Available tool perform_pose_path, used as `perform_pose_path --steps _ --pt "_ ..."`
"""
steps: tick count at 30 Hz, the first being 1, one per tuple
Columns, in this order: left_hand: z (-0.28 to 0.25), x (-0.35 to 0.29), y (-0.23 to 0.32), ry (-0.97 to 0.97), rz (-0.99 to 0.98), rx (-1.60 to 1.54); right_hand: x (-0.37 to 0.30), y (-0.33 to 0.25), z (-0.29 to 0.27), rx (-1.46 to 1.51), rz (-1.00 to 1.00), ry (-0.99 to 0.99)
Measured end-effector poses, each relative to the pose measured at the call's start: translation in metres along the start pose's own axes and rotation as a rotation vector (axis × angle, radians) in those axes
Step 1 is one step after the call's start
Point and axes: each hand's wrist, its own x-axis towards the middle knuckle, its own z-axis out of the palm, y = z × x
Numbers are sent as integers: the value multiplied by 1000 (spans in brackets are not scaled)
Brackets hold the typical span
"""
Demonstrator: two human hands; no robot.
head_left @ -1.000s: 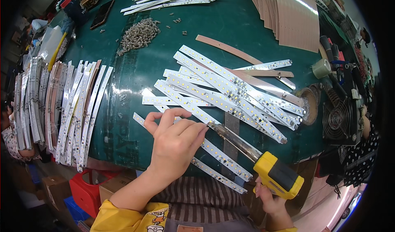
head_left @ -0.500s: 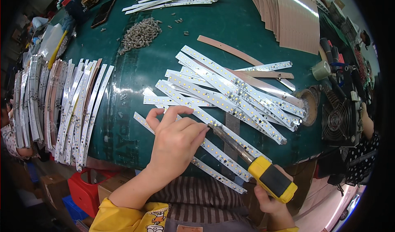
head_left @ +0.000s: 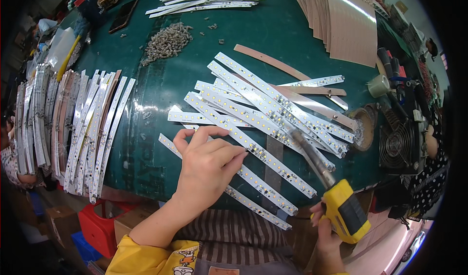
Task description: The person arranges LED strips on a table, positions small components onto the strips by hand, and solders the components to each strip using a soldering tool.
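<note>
In the last second, the right hand (head_left: pixel 328 237) had swung the soldering gun (head_left: pixel 345 211) away from the fingertips of the left hand (head_left: pixel 207 160); its blurred tip now showed over the heap of light strips (head_left: pixel 273 115), touching or not unclear. The right grip was wrapped around the handle. The left had hardly moved, its fingertips at a white strip (head_left: pixel 282 171) lying on the green tabletop (head_left: pixel 151 99); whether they pinched anything could not be told. That spot seemed free of heat meanwhile.
</note>
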Motion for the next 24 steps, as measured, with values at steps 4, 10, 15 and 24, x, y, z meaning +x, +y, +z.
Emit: perform_pose_path --steps 4,10,15,24 --pt "2 0 -1 6 9 -13 19 -8 12 -704 -160 66" --pt "1 -1 -2 42 2 11 33 -15 28 -629 -396 92" --pt "-4 -2 -6 42 37 -7 33 -15 29 -613 -370 84" --pt "-21 -40 6 -308 534 -28 21 -15 44 -433 -252 90"
